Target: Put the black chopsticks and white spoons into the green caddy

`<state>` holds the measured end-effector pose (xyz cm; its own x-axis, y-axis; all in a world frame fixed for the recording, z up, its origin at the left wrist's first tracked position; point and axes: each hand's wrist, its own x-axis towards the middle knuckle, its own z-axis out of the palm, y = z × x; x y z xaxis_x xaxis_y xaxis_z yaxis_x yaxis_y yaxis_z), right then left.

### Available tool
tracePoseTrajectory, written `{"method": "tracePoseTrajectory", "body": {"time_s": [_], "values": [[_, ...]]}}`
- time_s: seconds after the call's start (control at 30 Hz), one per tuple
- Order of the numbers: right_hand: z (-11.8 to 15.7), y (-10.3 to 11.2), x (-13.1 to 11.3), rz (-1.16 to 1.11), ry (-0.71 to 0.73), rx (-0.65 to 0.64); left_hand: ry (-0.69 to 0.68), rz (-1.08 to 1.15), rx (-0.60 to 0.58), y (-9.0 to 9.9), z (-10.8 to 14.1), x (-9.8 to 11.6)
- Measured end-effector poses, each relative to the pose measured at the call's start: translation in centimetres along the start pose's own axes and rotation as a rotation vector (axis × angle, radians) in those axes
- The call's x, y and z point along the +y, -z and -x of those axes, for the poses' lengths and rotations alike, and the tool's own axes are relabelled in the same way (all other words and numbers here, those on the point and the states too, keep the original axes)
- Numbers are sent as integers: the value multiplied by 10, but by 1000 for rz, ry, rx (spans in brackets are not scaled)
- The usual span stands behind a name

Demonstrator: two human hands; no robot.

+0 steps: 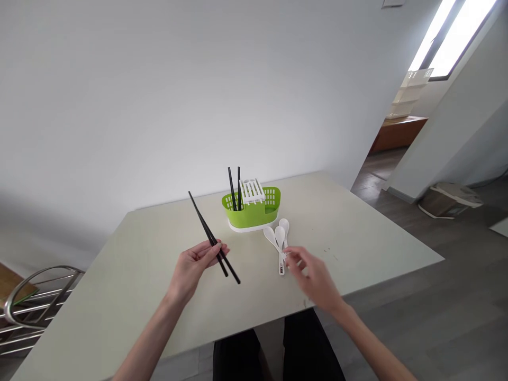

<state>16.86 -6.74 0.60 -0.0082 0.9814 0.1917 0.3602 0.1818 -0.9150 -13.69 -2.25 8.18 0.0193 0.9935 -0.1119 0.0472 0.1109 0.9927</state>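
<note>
A pair of black chopsticks (pixel 209 233) is held in my left hand (pixel 198 260), fingers closed round them above the table. My right hand (pixel 311 275) is at the handles of three white spoons (pixel 280 236) lying on the table, its fingers curled and slightly blurred; whether it grips a handle is unclear. Behind the spoons stands a green basket (pixel 254 216) on a white base. Two more black chopsticks (pixel 232 189) stand upright in its left part, and a white slatted rack (pixel 252 190) sits across its top.
The pale table (pixel 159 296) meets a white wall behind the basket. A metal-framed rack or chair (pixel 39 301) is at the far left. On the floor at the right is a lidded bin (pixel 448 200). My legs are below the table's front edge.
</note>
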Motion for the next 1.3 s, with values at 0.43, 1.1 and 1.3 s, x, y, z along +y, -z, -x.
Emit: {"method": "tracePoseTrajectory", "body": {"time_s": [0.43, 1.1, 1.3], "values": [[25, -90, -24, -625, -280, -461, 179, 440, 86, -53, 30, -42], [44, -78, -12, -690, -376, -361, 106, 45, -126, -65, 42, -52], [48, -63, -14, -657, -339, -313, -28, -77, -23, -41, 26, -20]]}}
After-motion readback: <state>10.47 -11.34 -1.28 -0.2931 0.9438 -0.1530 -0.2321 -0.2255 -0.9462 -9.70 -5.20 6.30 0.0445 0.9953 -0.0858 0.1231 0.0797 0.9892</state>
